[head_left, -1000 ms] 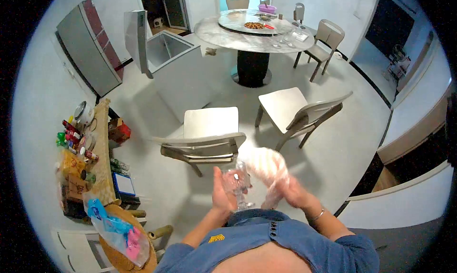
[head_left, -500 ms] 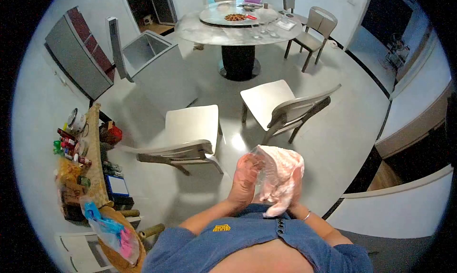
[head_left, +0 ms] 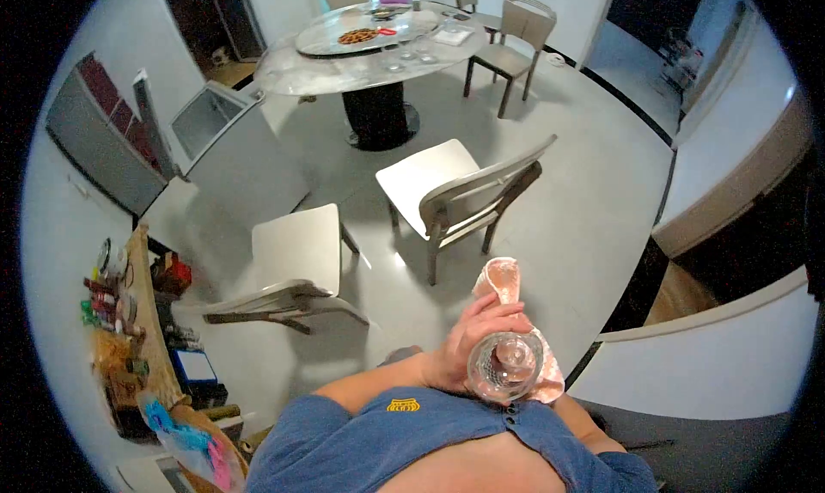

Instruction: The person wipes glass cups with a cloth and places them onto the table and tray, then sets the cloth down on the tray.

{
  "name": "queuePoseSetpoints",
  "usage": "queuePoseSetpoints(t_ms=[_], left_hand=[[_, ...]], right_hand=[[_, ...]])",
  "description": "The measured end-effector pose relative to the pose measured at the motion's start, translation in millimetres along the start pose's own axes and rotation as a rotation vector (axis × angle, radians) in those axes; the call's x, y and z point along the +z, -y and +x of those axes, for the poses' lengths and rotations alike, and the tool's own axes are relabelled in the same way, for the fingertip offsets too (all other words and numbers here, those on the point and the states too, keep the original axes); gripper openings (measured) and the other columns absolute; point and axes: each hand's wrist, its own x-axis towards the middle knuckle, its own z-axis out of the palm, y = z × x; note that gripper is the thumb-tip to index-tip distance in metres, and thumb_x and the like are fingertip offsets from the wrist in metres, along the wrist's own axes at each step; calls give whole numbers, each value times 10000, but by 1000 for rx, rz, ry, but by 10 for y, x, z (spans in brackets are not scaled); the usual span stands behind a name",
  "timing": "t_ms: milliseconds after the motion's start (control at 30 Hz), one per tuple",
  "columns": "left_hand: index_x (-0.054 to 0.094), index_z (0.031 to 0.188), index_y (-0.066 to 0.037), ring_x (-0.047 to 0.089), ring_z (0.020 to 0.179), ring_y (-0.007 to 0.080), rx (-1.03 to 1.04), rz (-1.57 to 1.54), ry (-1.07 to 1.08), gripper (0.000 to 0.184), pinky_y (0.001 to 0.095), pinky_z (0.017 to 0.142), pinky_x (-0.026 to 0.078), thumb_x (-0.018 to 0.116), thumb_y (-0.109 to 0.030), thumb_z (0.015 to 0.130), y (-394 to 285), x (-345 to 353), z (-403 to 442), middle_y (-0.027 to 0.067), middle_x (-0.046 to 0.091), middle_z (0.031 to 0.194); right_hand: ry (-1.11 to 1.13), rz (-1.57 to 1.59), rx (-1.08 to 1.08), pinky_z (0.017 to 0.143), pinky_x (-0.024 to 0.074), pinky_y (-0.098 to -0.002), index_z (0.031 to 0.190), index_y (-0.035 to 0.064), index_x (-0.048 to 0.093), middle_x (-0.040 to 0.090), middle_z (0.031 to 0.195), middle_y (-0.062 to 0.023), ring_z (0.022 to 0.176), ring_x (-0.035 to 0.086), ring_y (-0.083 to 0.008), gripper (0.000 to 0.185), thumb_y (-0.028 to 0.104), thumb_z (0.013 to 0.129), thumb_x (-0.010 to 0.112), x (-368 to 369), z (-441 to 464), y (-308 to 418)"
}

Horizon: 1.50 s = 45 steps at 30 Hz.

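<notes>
A clear patterned glass (head_left: 505,367) is held close to my shirt front, its round rim turned up toward the camera. My left hand (head_left: 471,342) wraps round the glass from the left, fingers over its far side. Against the far and right sides of the glass lies a pink and white cloth (head_left: 502,278), one end sticking up above my fingers. My right hand is hidden behind the cloth and glass; only the forearm shows at the right.
Two chairs (head_left: 301,244) (head_left: 430,179) stand ahead. Beyond them is a round table (head_left: 284,73) with glasses and a dish of food. An open chest freezer (head_left: 245,149) is at the left, near a cluttered shelf (head_left: 155,321). A curved white partition (head_left: 705,373) stands at right.
The glass has tipped so its opening faces up at the camera, and the cloth has shifted behind it. My right hand has gone out of sight. The view has swung to the right.
</notes>
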Motion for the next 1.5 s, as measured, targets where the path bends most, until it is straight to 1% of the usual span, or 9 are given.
queuePoseSetpoints(t_ms=[167,467,600,733,933,1000,1300,1400,1500], left_hand=[[263,1179,-13,463,1010,279,-323,-1096,-124,838,394,893,320,755,-310,570,178,424,138,142,481,1063],[319,1155,-3,475,977,205,-613,-572,92,681,297,847,358,685,-273,649,613,479,871,132,482,1038],[389,1119,-2,462,994,208,-610,-666,245,594,304,861,349,651,-312,686,1029,806,1210,144,480,1061],[410,1095,25,476,940,133,-787,-896,548,483,272,819,386,594,-261,752,1358,865,1791,85,494,1055],[411,1110,1,486,943,144,-793,-1445,365,413,287,815,396,491,-279,816,1926,1176,2271,90,515,1025],[413,1126,-18,491,965,173,-1132,-1850,339,429,307,841,390,452,-321,825,2056,1173,2382,88,511,1043],[335,1114,24,485,875,136,-901,-1110,426,488,264,652,431,474,-345,827,2379,1276,2864,91,479,1022],[304,1180,-6,448,940,132,-665,-837,389,467,269,792,386,498,-245,828,2371,1350,2967,82,460,1039],[336,1147,7,469,914,145,-772,-1037,337,477,268,744,405,519,-277,809,2552,1487,3150,126,464,1036]], right_hand=[[-130,78,-121,711,483,-339,1139,9,382,484,1055,-120,906,515,-229,552,462,824,370,-142,9,202],[-168,41,-679,858,374,-356,1119,-33,396,488,1056,-159,944,495,-254,497,378,840,374,-322,-5,1087],[-239,-1387,-1199,711,420,-371,946,-32,498,541,887,-197,791,533,-308,345,221,722,564,-485,180,1440],[-305,-1282,-974,665,432,-322,915,-61,503,561,806,-166,736,546,-235,334,217,736,549,-508,309,1922],[-312,-1097,-878,716,428,-280,1014,-103,482,565,942,-151,834,543,-195,434,264,782,496,-552,708,2562],[-325,-823,-863,682,437,-269,971,-85,502,572,906,-136,788,548,-169,356,221,788,503,-614,821,2654],[-605,-1309,-1070,554,437,-300,747,-32,570,583,689,-144,590,572,-243,162,126,733,536,-872,1095,3232],[-578,-1436,-1103,518,427,-315,706,-20,568,567,652,-151,551,556,-276,134,110,719,542,-939,1191,3452],[-535,-1254,-1072,521,433,-306,730,-28,570,576,659,-133,571,565,-232,187,157,745,551,-1103,1319,3627]])
